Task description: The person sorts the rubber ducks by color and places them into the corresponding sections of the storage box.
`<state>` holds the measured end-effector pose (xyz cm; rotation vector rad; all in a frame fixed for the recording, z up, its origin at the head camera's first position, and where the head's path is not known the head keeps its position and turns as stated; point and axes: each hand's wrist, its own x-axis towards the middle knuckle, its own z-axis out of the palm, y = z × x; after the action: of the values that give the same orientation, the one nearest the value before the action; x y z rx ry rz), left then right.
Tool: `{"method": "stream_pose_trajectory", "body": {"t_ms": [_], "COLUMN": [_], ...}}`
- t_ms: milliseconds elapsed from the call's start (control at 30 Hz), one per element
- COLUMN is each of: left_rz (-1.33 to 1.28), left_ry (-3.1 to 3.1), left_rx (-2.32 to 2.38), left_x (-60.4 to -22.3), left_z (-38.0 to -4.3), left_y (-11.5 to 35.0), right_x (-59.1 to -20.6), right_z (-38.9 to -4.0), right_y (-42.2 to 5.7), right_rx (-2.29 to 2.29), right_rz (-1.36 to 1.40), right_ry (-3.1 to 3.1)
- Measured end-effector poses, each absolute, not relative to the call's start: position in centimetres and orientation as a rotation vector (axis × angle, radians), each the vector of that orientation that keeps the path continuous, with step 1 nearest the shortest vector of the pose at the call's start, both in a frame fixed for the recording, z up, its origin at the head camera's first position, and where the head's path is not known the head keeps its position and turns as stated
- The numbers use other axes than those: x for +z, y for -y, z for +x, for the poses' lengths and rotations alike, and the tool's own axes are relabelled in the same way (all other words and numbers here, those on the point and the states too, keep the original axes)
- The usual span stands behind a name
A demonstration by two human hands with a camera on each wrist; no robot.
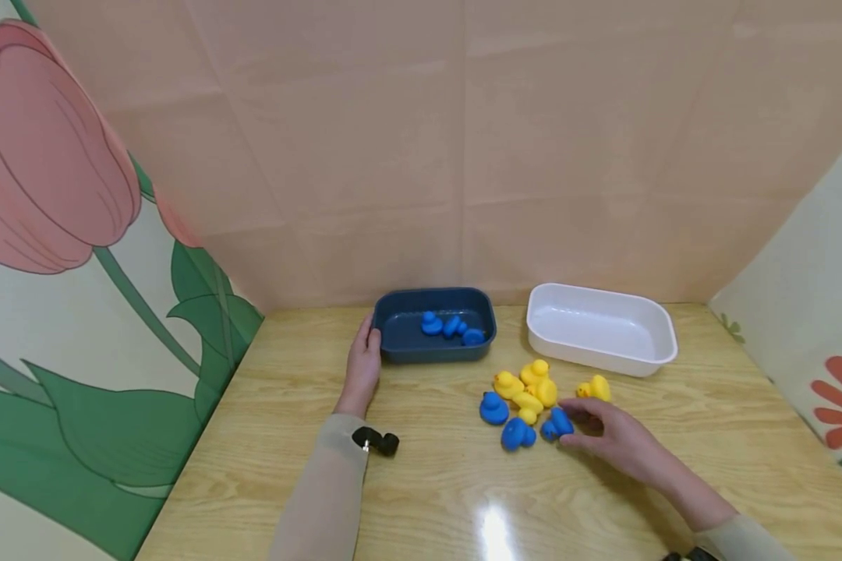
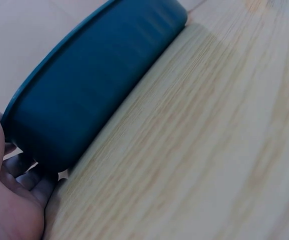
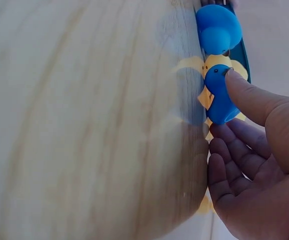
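My left hand (image 1: 363,365) holds the left end of a dark blue rectangular tub (image 1: 435,354), thumb by the rim and fingers against the outer wall. In the left wrist view, those curled fingers (image 2: 27,172) lie at the tub's end. Several small blue rubber ducks, one of them a blue duck (image 1: 431,323), lie inside. My right hand (image 1: 620,444) is at a tipped blue rubber duck (image 1: 558,423) on the table. Thumb and fingers stand apart around it, and the thumb overlaps its bill in the right wrist view, where another blue duck (image 3: 218,30) shows beyond.
Yellow rubber ducks (image 1: 508,385) cluster in front of the tubs, with a blue duck (image 1: 493,408) and another blue duck (image 1: 517,434) beside them. A lone yellow duck (image 1: 595,388) lies behind my right hand. At the back right stands a white tub (image 1: 603,351) on the wooden table (image 1: 435,483).
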<state>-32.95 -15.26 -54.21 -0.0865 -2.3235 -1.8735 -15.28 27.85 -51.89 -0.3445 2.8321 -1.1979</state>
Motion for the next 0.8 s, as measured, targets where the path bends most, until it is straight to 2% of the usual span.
{"method": "stream_pose_trajectory", "body": {"t_ms": [800], "left_rz": [-0.078], "left_ry": [2.326], "left_rx": [-1.885], "left_x": [-54.28], "left_z": [-32.93], "left_y": [15.24], "right_x": [-51.52], "right_z": [-15.26], "right_y": [-27.37], "right_rx": [-1.163], "right_rz": [-0.292], "right_ry": [-2.823]}}
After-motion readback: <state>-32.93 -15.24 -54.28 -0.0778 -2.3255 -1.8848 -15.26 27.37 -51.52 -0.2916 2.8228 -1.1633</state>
